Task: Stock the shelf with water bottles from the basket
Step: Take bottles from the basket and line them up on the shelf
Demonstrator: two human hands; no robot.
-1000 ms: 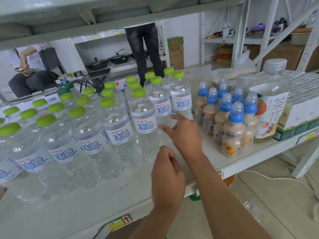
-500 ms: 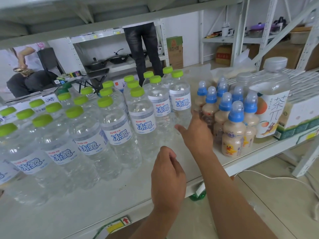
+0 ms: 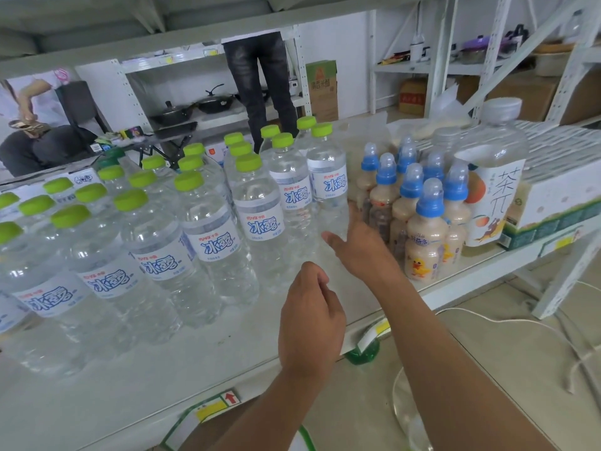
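Observation:
Several clear water bottles (image 3: 211, 245) with green caps and blue-lettered labels stand in rows on the white shelf (image 3: 162, 369). My right hand (image 3: 361, 249) reaches to the low part of the rightmost water bottle (image 3: 328, 187). Its straight fingers lie along that bottle's right side and the thumb points to its front. My left hand (image 3: 312, 317) hovers over the shelf's front strip, fingers loosely curled and holding nothing. No basket is plainly in view.
Small beige drink bottles with blue caps (image 3: 426, 232) stand close right of the water bottles, then a large tea bottle (image 3: 494, 177) and boxes (image 3: 559, 200). A green object (image 3: 362, 349) sits under the shelf edge. People stand behind the shelving.
My right hand has moved right and farther in, from in front of the middle bottles to the rightmost bottle's base. My left hand has hardly moved.

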